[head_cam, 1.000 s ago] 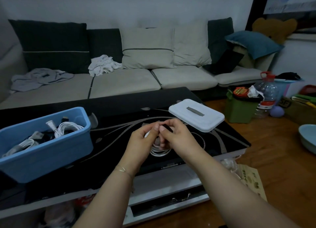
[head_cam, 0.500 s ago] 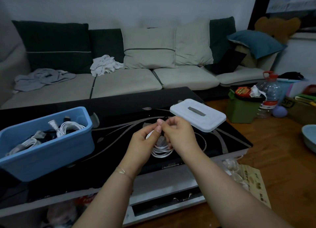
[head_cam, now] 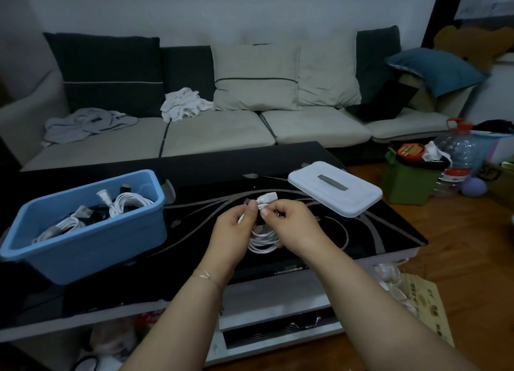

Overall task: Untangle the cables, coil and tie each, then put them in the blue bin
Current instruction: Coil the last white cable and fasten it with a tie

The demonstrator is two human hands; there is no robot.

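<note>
A coiled white cable (head_cam: 262, 241) hangs between my two hands above the black glass table (head_cam: 375, 229). My left hand (head_cam: 232, 233) pinches the coil's top on the left side. My right hand (head_cam: 290, 226) pinches a white strap end (head_cam: 267, 197) that sticks up between the thumbs. The coil's upper half is hidden by my fingers. At the table's left stands the blue bin (head_cam: 91, 240), holding coiled white cables (head_cam: 128, 202) and some dark ones.
The bin's white lid (head_cam: 335, 188) lies on the table right of my hands. A sofa with cushions and clothes runs behind. A green bucket (head_cam: 409, 184), a big water bottle (head_cam: 456, 159) and clutter sit on the wooden floor at right.
Both hands have stayed together on the coil. A white strap end now sticks up between the thumbs, and more of the coil's loops hang into view below.
</note>
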